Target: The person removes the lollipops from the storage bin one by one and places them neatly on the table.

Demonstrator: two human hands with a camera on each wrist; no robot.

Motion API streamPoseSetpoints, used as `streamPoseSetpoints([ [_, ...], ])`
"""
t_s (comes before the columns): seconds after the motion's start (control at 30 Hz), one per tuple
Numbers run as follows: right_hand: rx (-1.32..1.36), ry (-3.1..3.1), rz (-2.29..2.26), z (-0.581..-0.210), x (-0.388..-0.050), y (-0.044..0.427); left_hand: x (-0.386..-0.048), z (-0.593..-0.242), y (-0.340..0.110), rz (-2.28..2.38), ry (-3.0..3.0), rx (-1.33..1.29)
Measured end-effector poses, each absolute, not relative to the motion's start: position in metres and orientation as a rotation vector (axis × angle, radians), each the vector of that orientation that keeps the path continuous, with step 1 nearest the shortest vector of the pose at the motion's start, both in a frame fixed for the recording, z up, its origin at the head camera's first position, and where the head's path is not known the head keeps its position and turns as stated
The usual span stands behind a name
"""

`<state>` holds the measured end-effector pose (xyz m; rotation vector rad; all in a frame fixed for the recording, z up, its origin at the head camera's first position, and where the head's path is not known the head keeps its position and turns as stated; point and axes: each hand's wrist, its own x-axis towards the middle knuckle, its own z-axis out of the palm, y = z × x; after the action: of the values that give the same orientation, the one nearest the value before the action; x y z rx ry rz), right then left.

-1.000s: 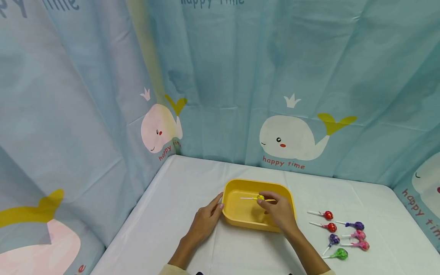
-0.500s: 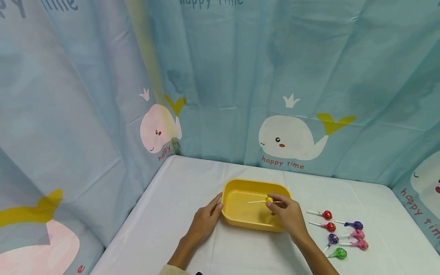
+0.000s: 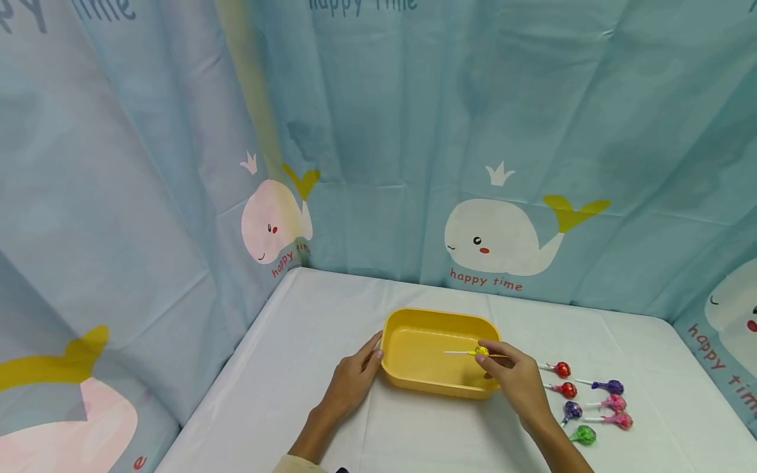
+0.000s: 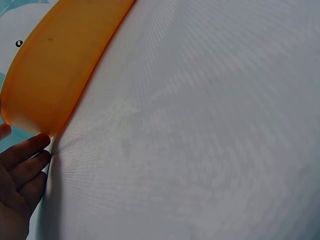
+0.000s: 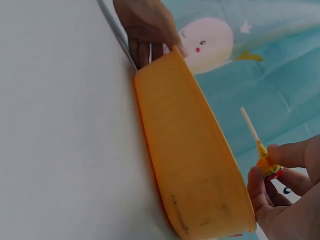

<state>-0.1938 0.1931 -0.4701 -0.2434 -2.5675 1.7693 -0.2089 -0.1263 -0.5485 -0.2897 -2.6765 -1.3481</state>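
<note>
A yellow rectangular container (image 3: 434, 386) stands on the white-covered table. At its left end my left hand (image 3: 353, 380) touches the outer wall and rim with fairly straight fingers, whose fingertips (image 4: 42, 141) meet the wall in the left wrist view. My right hand (image 3: 520, 381) pinches a yellow-wrapped lollipop (image 3: 481, 351) between thumb and fingers above the container's right end. The lollipop's white stick points left over the inside. The right wrist view shows the lollipop (image 5: 267, 165) above the rim, its red-and-yellow head partly covered by the fingers.
Several lollipops lie right of the container: red ones (image 3: 562, 369), purple ones (image 3: 609, 387), pink ones (image 3: 618, 420) and a green one (image 3: 584, 435). My right forearm covers some of their sticks. A blue whale-print curtain (image 3: 378, 164) hangs behind the table (image 3: 331, 295).
My right hand has moved right and slightly toward me with the yellow lollipop, from over the container's middle to its right rim. My left hand and the container stay put.
</note>
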Motion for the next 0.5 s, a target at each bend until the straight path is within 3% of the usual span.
streamPoseSetpoints([
  [0.5, -0.368, -2.62, 1.669, -0.469, -0.181, 0.222, -0.209, -0.548, -0.127, -1.373, -2.658, -0.304],
])
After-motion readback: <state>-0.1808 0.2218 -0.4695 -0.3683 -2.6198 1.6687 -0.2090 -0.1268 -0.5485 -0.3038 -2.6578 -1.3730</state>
